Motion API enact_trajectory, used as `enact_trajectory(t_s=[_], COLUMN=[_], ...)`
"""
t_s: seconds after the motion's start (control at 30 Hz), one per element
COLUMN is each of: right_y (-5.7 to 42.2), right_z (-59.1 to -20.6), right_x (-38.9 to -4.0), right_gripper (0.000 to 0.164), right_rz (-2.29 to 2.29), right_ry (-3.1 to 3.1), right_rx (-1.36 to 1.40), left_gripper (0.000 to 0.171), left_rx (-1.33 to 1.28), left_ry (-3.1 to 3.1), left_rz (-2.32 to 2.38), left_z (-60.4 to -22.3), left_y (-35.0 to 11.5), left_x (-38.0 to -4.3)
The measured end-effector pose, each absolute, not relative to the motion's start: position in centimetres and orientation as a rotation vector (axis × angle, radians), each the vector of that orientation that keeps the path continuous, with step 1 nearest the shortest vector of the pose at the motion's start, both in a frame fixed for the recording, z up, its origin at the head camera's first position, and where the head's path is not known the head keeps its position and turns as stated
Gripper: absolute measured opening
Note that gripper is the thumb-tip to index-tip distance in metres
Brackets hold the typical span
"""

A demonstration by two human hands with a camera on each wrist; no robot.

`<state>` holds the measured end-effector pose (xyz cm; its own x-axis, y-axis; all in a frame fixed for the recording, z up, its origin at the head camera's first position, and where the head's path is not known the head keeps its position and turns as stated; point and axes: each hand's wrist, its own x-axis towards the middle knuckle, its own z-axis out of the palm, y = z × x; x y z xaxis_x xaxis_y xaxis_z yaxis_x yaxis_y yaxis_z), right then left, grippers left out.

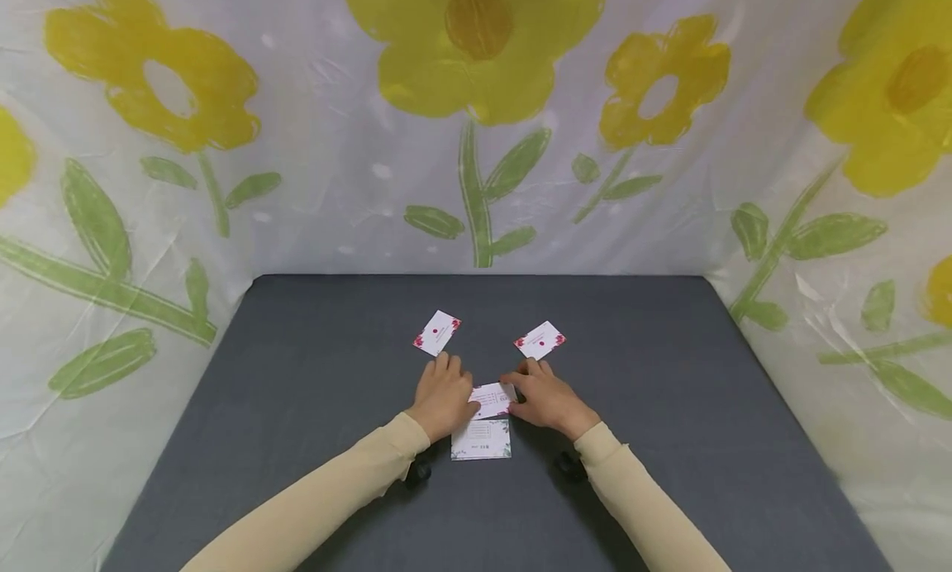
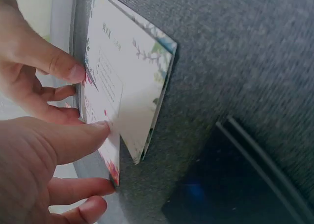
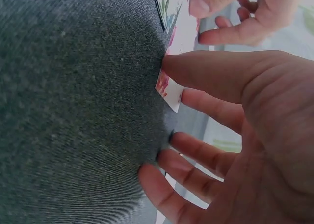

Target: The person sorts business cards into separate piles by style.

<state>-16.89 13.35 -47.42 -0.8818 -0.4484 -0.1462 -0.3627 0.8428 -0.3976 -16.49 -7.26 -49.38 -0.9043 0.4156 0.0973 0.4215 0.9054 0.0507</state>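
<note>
Careful w/ the red-flower card [image 1: 492, 399]! It's on the gray table [image 1: 335, 349], right b/w your hands, just past the green-leaf card [image 1: 481, 441]. Your left hand [image 1: 442, 396] pinches its left end, thumb on the printed side. Your right hand [image 1: 549, 398] pinches its right end, thumb on the near edge.

The card's thin, so if both hands push in, it could bend up in the middle b/c it has nowhere to go. If one hand pulls more than the other, it'll prob. turn crooked or slip out.

Watch the leaf card too. It's v. close, and its layers gap a bit at the edge; can't tell if that's one folded card or two. The red-flower card might slide into that gap or shove it askew. Can't tell if they touch rn. The black wrist cam [image 1: 418, 471] on your left is near it as well, so a low arm could bump it.

Also, your other fingertips are by the far-left card [image 1: 437, 333] & the far-right card [image 1: 540, 340]. Stretch those fingers & you might knock them, b/c light cards slide easily.
</note>
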Motion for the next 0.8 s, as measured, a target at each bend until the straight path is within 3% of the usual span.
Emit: enact_trajectory(t_s=[0.37, 0.53, 0.8], right_y=[12.6, 12.7, 14.2], right_z=[-47.3, -48.1, -47.7], right_x=[-17.3, -17.6, -17.6], right_gripper=[0.042, 0.03, 0.01], right_rz=[-0.467, -0.67, -0.964], right_ry=[2.899, 3.0, 3.08], right_rx=[-0.522, -0.514, -0.409], left_gripper=[0.039, 0.04, 0.017], left_rx=[-0.644, -0.635, -0.656], left_ry=[-2.947, -2.849, -2.696], left_rz=[-0.065, -0.066, -0.142], left_z=[-48.8, -48.7, -47.9], left_y=[-6.9, -6.8, -6.4], left_x=[-17.7, -18.0, -17.6])
